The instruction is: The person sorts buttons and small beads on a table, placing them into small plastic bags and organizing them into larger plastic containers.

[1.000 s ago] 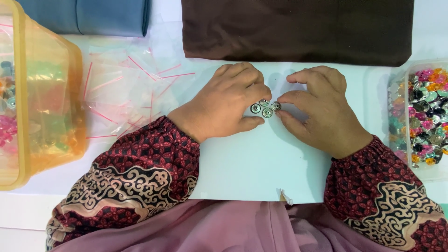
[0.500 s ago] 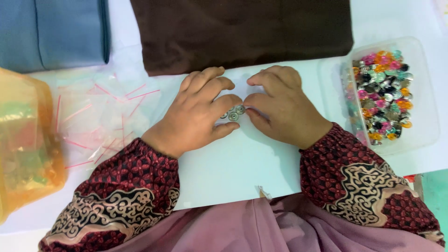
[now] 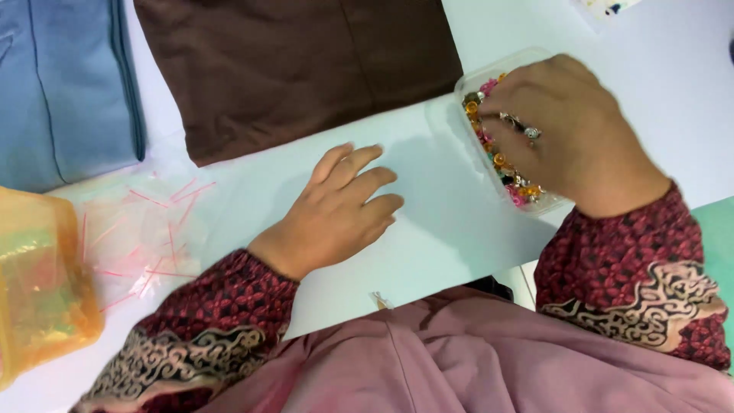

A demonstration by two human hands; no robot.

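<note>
My left hand (image 3: 336, 210) lies flat, palm down, on a white sheet (image 3: 428, 229) with its fingers slightly spread and nothing in it. My right hand (image 3: 573, 130) hovers over a clear plastic container (image 3: 489, 138) filled with several small colourful brooches. Its fingers pinch a small silver brooch (image 3: 524, 128) just above the container. Both arms wear dark red patterned sleeves.
A folded brown cloth (image 3: 298, 69) lies at the back, a folded blue cloth (image 3: 61, 84) at the back left. Several small clear bags with pink strips (image 3: 145, 229) lie to the left. A yellow translucent tub (image 3: 38, 291) stands at the left edge.
My two hands, held together on a small silver brooch at the sheet's middle, have parted. The right hand moved right over the brooch container; the left flattened on the sheet.
</note>
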